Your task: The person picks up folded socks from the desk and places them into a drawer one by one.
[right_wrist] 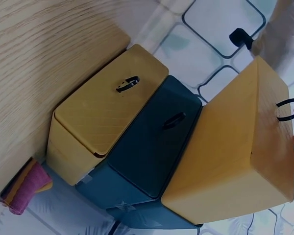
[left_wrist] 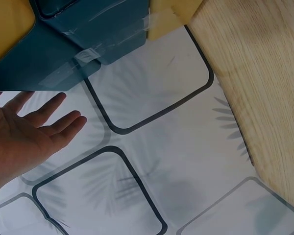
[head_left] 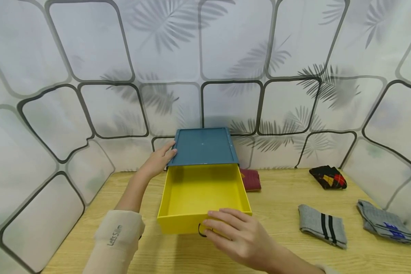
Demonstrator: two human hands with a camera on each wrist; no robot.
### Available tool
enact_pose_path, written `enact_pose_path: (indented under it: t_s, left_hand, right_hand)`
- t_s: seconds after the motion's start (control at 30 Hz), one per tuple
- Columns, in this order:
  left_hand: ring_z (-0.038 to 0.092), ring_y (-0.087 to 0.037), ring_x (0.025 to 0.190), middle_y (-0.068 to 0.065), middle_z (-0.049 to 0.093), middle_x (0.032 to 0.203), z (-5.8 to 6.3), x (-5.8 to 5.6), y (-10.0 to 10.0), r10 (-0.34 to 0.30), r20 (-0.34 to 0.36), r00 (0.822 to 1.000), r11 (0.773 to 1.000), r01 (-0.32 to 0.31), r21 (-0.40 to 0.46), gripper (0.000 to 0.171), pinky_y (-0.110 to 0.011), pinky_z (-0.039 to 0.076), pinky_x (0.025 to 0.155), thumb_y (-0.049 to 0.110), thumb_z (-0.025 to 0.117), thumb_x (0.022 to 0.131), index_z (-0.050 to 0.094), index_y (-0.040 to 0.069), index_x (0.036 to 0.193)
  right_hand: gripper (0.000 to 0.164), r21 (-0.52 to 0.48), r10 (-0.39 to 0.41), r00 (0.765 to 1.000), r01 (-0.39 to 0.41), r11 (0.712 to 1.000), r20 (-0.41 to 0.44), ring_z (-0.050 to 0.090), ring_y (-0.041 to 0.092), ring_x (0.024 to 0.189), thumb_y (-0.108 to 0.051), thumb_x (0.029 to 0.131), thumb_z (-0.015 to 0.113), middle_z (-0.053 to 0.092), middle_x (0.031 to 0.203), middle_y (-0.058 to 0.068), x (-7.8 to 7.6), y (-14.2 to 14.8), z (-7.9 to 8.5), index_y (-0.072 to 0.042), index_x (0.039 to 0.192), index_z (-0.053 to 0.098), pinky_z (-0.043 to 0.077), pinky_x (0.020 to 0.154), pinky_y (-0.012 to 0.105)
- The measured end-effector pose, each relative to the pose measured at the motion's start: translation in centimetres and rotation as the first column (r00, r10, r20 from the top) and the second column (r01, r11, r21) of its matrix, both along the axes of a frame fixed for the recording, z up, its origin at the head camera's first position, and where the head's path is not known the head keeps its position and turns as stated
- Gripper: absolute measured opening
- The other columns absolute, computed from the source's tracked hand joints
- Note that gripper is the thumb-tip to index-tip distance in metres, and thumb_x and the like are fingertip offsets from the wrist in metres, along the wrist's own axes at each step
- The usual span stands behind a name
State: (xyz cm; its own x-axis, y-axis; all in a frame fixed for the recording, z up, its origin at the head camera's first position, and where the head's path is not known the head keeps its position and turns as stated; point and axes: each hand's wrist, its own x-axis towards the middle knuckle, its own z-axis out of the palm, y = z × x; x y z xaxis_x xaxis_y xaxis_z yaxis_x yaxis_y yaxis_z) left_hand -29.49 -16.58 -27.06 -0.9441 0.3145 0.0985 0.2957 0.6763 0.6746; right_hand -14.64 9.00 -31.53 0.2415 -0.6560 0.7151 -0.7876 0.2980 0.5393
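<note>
Yellow, the drawer (head_left: 205,190) is jutting far out of its blue casing (head_left: 205,146); further pulling could be tipping it loose. The left grip (head_left: 156,162), fingers spread, is resting at the casing's side; the right grip (head_left: 238,236) is touching the black loop (head_left: 199,230); whether it's hooking through, I cannot tell.

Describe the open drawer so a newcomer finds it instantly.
On the wooden table stands a blue-topped drawer unit. Its yellow top drawer juts out, the right hand at its black loop. The blue drawer and bottom yellow drawer are closed; this alone is open.
</note>
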Motion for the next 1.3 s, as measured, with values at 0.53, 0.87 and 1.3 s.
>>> enact_pose_path:
  t_s: [0.53, 0.87, 1.3]
  left_hand:
    - [0.016, -0.038, 0.133, -0.019, 0.016, 0.149, 0.1, 0.0, -0.3, 0.004, 0.025, 1.000, 1.000, -0.004, 0.018, 0.055, -0.053, 0.018, 0.104, 0.035, 0.029, 0.102, 0.015, 0.009, 0.149]
    - [0.016, -0.038, 0.133, -0.019, 0.015, 0.149, -0.1, 0.1, -0.5, 0.006, 0.018, 1.000, 1.000, -0.006, 0.016, 0.056, -0.053, 0.017, 0.104, 0.036, 0.029, 0.102, 0.014, 0.009, 0.149]
    - [0.013, -0.036, 0.135, -0.017, 0.013, 0.150, 0.1, 0.2, -0.1, 0.001, 0.030, 1.000, 0.999, -0.002, 0.033, 0.054, -0.053, 0.015, 0.105, 0.033, 0.029, 0.102, 0.014, 0.009, 0.149]
  right_hand:
    - [0.025, -0.005, 0.029, 0.999, -0.029, 1.000, 0.027, 0.062, 0.021, 0.092, -0.016, 0.097, 0.050, 0.067, 0.096, 0.005, 0.8, -0.3, 0.1, -0.009, 0.087, 0.072, 0.049, 0.082, 0.031]
    - [0.021, -0.340, 0.032, 0.954, 0.075, 0.937, 0.297, 0.058, 0.028, 0.089, -0.017, 0.091, 0.056, 0.066, 0.099, 0.010, -4.3, 3.7, 4.4, -0.002, 0.089, 0.071, 0.044, 0.086, 0.027]
    - [0.027, -0.056, -0.133, 0.208, 0.708, 0.704, 0.969, 0.055, 0.038, 0.097, -0.009, 0.086, 0.055, 0.054, 0.114, 0.026, -17.5, 9.6, -3.2, 0.004, 0.108, 0.064, 0.047, 0.075, 0.050]
